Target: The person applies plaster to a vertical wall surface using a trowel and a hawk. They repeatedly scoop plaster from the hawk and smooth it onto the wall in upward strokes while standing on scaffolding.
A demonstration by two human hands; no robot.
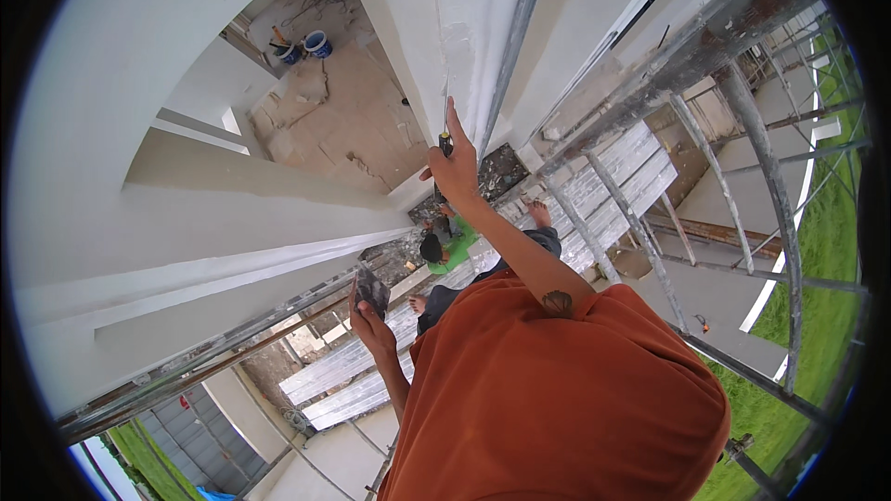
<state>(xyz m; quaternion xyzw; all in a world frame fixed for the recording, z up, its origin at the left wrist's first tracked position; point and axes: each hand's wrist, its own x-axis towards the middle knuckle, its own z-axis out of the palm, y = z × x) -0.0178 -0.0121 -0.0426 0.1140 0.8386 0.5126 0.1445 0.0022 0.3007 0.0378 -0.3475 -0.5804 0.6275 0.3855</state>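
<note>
My right hand [455,172] is closed round the black and yellow handle of a thin-bladed hand tool [445,143]. Its index finger stretches along the tool toward the white wall corner [455,46], and the narrow tip lies at or close to that surface. Whether the blade is flat or round is too small to tell. Lower and to the left, my left hand [374,329] grips a dark grey flat piece [372,290] with pale smears, held away from the wall. Its thumb and fingers wrap the lower edge.
I stand barefoot on metal scaffold planks [631,172], with scaffold tubes [640,223] to my right. Below, another person in a green shirt [455,249] and dark cap is close to the wall. Through the opening, blue buckets [317,44] stand on a dusty floor [348,111].
</note>
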